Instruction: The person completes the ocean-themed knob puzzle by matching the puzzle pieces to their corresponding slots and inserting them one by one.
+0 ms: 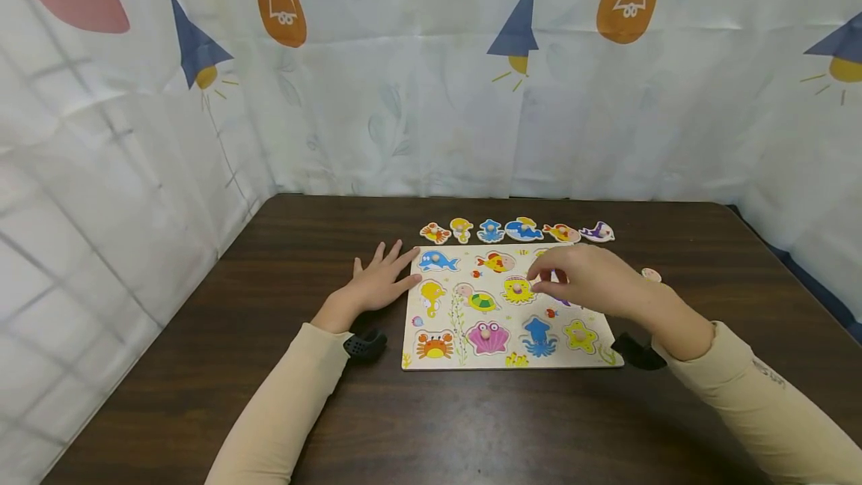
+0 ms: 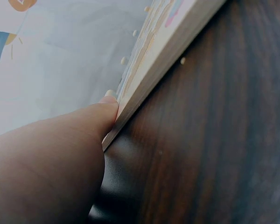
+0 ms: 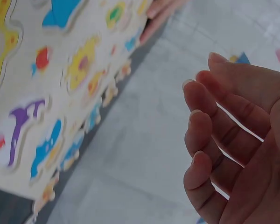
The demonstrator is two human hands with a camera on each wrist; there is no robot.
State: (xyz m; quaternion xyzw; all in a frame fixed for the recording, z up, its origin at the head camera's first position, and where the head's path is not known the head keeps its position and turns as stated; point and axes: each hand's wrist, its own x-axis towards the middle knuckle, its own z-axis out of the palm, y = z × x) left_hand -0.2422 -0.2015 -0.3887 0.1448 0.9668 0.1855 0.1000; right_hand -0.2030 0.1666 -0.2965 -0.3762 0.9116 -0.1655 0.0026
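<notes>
Right hand (image 1: pixel 592 281) blocks the upper right of the puzzle board (image 1: pixel 485 362); a purple picture under it is only partly readable. Left wrist view blurry, mostly thumb, other fingers hidden there. Right hand: fingers loosely bent, thumb tip near index, nothing seen gripped, over the board just beside the yellow octopus piece (image 1: pixel 517 290). Left hand (image 1: pixel 377 283): fingers spread, thumb and index touching the board's left edge. Board is a flat pale wooden rectangle, layered edge, lying on the dark wood-grain table (image 1: pixel 202 365). Shaped cutouts: shell piece (image 1: pixel 488 337) and star piece (image 1: pixel 581 336) sit in theirs, small knobs up. Loose pieces lined up behind board: crab (image 1: pixel 435 233), seahorse (image 1: pixel 461 230), squid (image 1: pixel 491 230), whale (image 1: pixel 524 229), fish (image 1: pixel 562 233), purple-white one (image 1: pixel 597 232). Pale roundish piece (image 1: pixel 651 275) by right forearm, design unclear
</notes>
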